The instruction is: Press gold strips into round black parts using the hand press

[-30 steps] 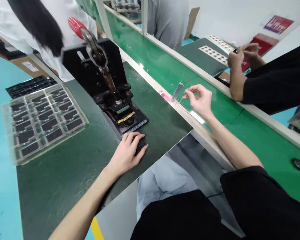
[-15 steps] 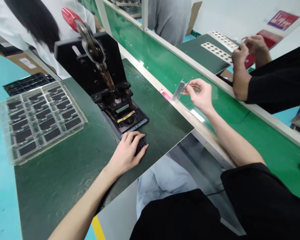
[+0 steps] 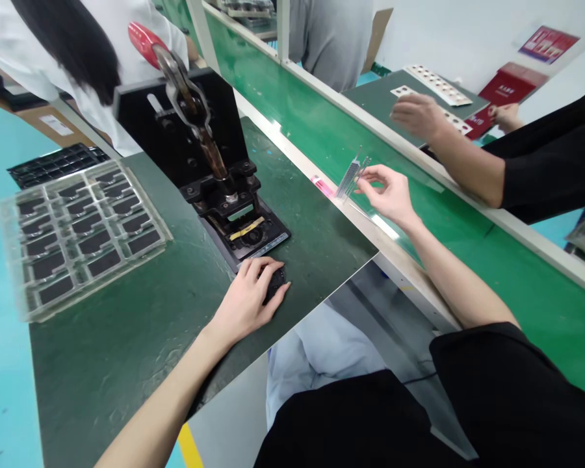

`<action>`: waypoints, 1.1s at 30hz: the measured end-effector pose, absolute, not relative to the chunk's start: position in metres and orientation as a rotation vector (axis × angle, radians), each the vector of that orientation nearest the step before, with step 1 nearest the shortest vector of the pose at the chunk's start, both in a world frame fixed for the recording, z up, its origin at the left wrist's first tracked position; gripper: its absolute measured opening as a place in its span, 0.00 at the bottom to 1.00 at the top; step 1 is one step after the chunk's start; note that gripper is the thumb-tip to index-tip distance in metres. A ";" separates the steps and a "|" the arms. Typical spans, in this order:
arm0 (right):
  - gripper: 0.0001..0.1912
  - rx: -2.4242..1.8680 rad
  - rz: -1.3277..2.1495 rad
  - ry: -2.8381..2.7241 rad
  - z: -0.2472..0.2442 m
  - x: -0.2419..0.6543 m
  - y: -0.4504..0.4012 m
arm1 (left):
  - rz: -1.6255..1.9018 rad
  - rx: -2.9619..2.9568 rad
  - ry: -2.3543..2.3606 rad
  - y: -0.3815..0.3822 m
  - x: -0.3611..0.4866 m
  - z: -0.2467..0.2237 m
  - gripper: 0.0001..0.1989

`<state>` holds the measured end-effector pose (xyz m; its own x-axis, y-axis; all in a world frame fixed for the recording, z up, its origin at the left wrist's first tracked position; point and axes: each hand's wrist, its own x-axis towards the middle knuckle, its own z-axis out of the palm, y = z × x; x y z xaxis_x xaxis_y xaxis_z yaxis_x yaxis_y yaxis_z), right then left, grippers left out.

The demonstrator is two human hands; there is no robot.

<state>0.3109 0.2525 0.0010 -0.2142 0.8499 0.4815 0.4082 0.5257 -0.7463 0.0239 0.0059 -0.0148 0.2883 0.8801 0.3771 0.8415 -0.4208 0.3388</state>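
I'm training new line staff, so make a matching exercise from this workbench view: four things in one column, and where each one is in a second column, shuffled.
Things:
1. left hand
2. right hand
3. clear plastic tray
4. red handle

Places:
A. at the top of the hand press
B. beside the bundle of thin metal pins
C. on the dark green mat, left of the press
D. on the black round knob

Pairs: 1-D, 2-B, 3-C, 4-A
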 end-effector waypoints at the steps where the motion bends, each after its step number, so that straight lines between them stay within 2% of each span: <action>1: 0.11 -1.044 0.582 -1.825 0.002 0.315 0.250 | 0.798 2.467 1.648 0.006 0.024 -0.015 0.16; 14: 0.11 -1.168 0.365 -2.032 -0.004 0.304 0.234 | 0.786 2.470 1.654 0.007 0.024 -0.016 0.17; 24: 0.12 -1.239 0.366 -2.066 0.000 0.327 0.227 | 0.794 2.475 1.648 0.007 0.024 -0.016 0.17; 29: 0.12 -1.372 0.470 -2.258 -0.001 0.347 0.221 | 0.788 2.469 1.658 0.007 0.024 -0.015 0.17; 33: 0.13 -1.423 0.414 -2.404 0.003 0.346 0.225 | 0.781 2.470 1.661 0.007 0.024 -0.015 0.17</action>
<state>0.3457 0.2252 0.0028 -0.4546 0.8823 0.1216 0.7908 0.4627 -0.4006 0.0235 0.0073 -0.0149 0.2891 0.8819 0.3724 0.8493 -0.4158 0.3254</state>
